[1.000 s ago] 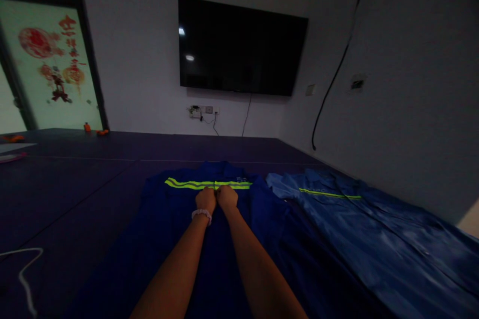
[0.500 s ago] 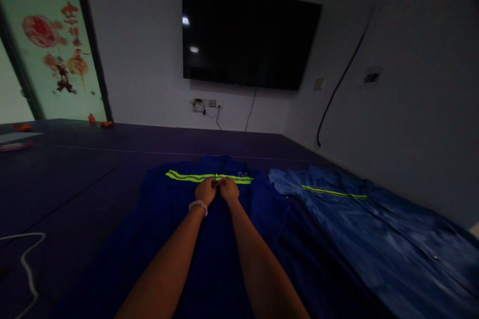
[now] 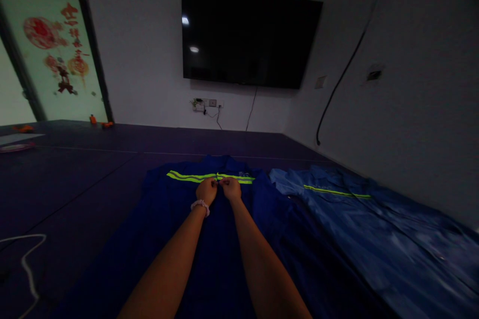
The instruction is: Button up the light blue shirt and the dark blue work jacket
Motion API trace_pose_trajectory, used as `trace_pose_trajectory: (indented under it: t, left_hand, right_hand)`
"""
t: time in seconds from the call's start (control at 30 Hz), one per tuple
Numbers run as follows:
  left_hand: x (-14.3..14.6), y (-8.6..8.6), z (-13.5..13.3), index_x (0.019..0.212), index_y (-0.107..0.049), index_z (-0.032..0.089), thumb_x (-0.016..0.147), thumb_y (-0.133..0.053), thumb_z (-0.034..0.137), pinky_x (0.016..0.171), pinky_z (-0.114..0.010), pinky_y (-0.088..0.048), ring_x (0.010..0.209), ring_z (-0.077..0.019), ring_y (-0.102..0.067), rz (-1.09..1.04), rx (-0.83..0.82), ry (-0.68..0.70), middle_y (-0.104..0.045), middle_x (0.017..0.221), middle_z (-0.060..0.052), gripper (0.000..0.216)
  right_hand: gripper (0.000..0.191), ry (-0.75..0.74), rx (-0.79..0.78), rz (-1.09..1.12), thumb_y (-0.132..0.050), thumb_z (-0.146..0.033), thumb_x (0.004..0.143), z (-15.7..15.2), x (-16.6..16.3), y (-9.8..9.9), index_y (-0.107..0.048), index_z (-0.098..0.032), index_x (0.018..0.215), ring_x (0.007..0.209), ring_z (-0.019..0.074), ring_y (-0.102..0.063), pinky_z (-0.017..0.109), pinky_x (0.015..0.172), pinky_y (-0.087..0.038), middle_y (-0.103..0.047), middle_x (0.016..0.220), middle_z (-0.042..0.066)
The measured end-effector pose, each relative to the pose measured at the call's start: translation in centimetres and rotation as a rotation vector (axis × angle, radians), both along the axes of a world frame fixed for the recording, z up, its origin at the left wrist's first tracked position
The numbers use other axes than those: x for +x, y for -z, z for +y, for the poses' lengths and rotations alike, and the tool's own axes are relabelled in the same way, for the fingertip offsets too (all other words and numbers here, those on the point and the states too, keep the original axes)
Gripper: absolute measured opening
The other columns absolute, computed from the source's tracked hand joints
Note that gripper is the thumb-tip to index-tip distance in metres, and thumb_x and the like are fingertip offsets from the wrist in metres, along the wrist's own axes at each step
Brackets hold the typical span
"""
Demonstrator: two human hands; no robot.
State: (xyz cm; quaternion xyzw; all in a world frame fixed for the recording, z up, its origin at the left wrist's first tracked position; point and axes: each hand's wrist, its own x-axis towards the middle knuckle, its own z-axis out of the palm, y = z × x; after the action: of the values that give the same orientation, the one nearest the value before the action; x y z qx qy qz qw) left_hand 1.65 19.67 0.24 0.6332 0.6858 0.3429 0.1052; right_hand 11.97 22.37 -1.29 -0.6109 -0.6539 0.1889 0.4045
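Note:
A dark blue work jacket (image 3: 175,199) with yellow-green reflective chest stripes lies spread out in front of me, collar at the far end. My left hand (image 3: 206,191), with a beaded band on the wrist, is closed in a pinch at the jacket's front opening, just below the stripe. Close beside it, my right hand (image 3: 231,188) pinches the other side of the front opening. A small gap parts the fingertips. Whether a button or zip lies between them is too dark and small to make out.
A lighter blue jacket (image 3: 352,219) with one yellow stripe lies to the right. A white cable (image 3: 28,264) curls at the left. Small orange objects (image 3: 107,124) sit near the glass door. A television (image 3: 250,35) hangs on the far wall; a black cable (image 3: 342,72) runs down the right wall.
My fingertips, which met at the jacket's front, are now slightly apart. The right hand has shifted a little to the right. The jackets lie as before.

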Motion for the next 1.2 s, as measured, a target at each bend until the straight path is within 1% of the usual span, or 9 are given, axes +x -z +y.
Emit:
trace_pose_trajectory:
  t: [0.13, 0.27, 0.5, 0.63, 0.73, 0.83, 0.97, 1.07, 1.2]
  left_hand:
    - [0.1, 0.1, 0.1, 0.088, -0.064, 0.019, 0.080, -0.047, 0.020, 0.071, -0.024, -0.041, 0.086, -0.0163, -0.060, -0.012, 0.022, 0.008, -0.067, 0.090, -0.005, 0.018]
    - [0.1, 0.1, 0.2, 0.088, -0.063, 0.018, 0.080, -0.048, 0.018, 0.072, -0.022, -0.041, 0.084, -0.0141, -0.060, -0.024, 0.051, 0.051, -0.067, 0.089, -0.004, 0.017]
    - [0.1, 0.4, 0.3, 0.084, -0.064, 0.018, 0.078, -0.051, 0.018, 0.070, -0.023, -0.040, 0.083, -0.0144, -0.060, -0.043, 0.071, 0.108, -0.068, 0.088, -0.004, 0.014]
    - [0.0, 0.6, 0.4, 0.083, -0.065, 0.018, 0.075, -0.054, 0.017, 0.069, -0.023, -0.041, 0.082, -0.0153, -0.060, -0.068, 0.082, 0.157, -0.068, 0.087, -0.004, 0.013]
    - [0.0, 0.7, 0.6, 0.084, -0.064, 0.018, 0.073, -0.053, 0.012, 0.069, -0.023, -0.042, 0.081, -0.0147, -0.061, -0.112, 0.097, 0.175, -0.068, 0.086, -0.004, 0.016]
    - [-0.1, 0.9, 0.8, 0.093, -0.060, 0.018, 0.072, -0.052, 0.007, 0.067, -0.022, -0.043, 0.076, -0.0122, -0.061, -0.171, 0.111, 0.181, -0.068, 0.082, -0.002, 0.025]
    - [-0.1, 1.1, 1.0, 0.099, -0.055, 0.018, 0.070, -0.054, 0.008, 0.062, -0.021, -0.043, 0.065, -0.0103, -0.060, -0.233, 0.117, 0.180, -0.066, 0.073, 0.001, 0.031]
    - [-0.1, 1.2, 1.1, 0.102, -0.052, 0.018, 0.069, -0.055, 0.008, 0.059, -0.019, -0.042, 0.059, -0.0089, -0.058, -0.263, 0.116, 0.167, -0.064, 0.068, 0.003, 0.035]
    - [-0.2, 1.3, 1.1, 0.102, -0.052, 0.016, 0.070, -0.052, 0.009, 0.053, -0.018, -0.040, 0.051, -0.0078, -0.055, -0.290, 0.114, 0.141, -0.062, 0.061, 0.004, 0.033]
  right_hand:
    - [0.020, 0.037, 0.019, 0.013, -0.051, -0.011, 0.068, 0.0, -0.1, 0.0, -0.069, -0.018, 0.074, 0.071, 0.0133, -0.062, 0.018, 0.063, -0.043, -0.069, 0.075, 0.003]
    - [0.022, 0.081, 0.028, 0.018, -0.050, -0.008, 0.064, -0.1, -0.1, -0.1, -0.069, -0.016, 0.071, 0.073, 0.0158, -0.063, 0.019, 0.064, -0.044, -0.069, 0.074, 0.006]
    - [0.023, 0.055, 0.014, 0.022, -0.050, -0.009, 0.066, -0.3, 0.0, -0.2, -0.070, -0.019, 0.073, 0.070, 0.0131, -0.063, 0.017, 0.061, -0.044, -0.070, 0.075, 0.002]
    - [0.023, 0.048, -0.014, -0.005, -0.051, -0.012, 0.067, -0.4, 0.0, -0.3, -0.071, -0.019, 0.077, 0.072, 0.0140, -0.064, 0.017, 0.061, -0.044, -0.070, 0.078, 0.003]
    - [0.022, 0.053, -0.036, -0.035, -0.052, -0.016, 0.069, -0.5, -0.1, -0.5, -0.071, -0.020, 0.080, 0.076, 0.0155, -0.064, 0.018, 0.062, -0.043, -0.070, 0.080, 0.005]
    - [0.020, 0.054, -0.058, -0.066, -0.055, -0.023, 0.070, -0.6, -0.3, -0.8, -0.071, -0.020, 0.081, 0.076, 0.0165, -0.064, 0.019, 0.061, -0.042, -0.070, 0.079, 0.005]
    - [0.020, 0.061, -0.084, -0.097, -0.056, -0.030, 0.070, -0.8, -0.4, -1.1, -0.071, -0.020, 0.079, 0.075, 0.0174, -0.064, 0.019, 0.059, -0.041, -0.070, 0.076, 0.006]
    - [0.021, 0.077, -0.094, -0.113, -0.055, -0.030, 0.071, -0.8, -0.5, -1.2, -0.071, -0.019, 0.078, 0.075, 0.0181, -0.064, 0.020, 0.058, -0.041, -0.070, 0.077, 0.007]
    - [0.021, 0.099, -0.095, -0.130, -0.054, -0.027, 0.072, -0.7, -0.5, -1.2, -0.071, -0.018, 0.081, 0.078, 0.0189, -0.064, 0.021, 0.061, -0.042, -0.070, 0.080, 0.009]
